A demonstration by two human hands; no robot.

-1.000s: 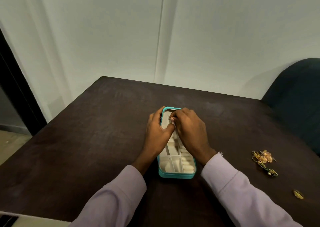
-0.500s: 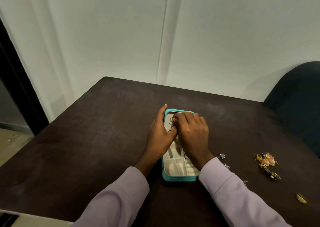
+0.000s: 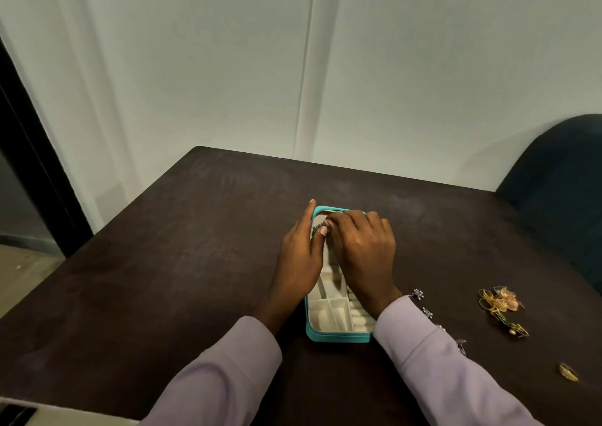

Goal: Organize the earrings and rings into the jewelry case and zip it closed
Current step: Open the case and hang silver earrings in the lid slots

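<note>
silver earring [image 3: 316, 228] between both hands' fingers [image 3: 324, 230], over jewelry case [image 3: 338, 336]

Teal jewelry case [image 3: 338, 337] with cream lining, dark brown table [image 3: 163, 262], lilac sleeves [image 3: 228, 370].

- Your left hand [image 3: 301, 256] is bare: no ring, watch or glove shows on it.
- Your right hand [image 3: 361, 249] is bare as well, with nothing worn on the fingers you can see.
- The fingernails you can see are short, with a pale, light finish.
- Your left sleeve [image 3: 224, 373] is pale lilac, a smooth shirt fabric, ending in a plain cuff just behind the wrist.
- Your right sleeve [image 3: 433, 370] is the same pale lilac; its cuff has a stitched band running round it, set a little back from the edge.
- Soft folds run along both sleeves behind the cuffs.
</note>
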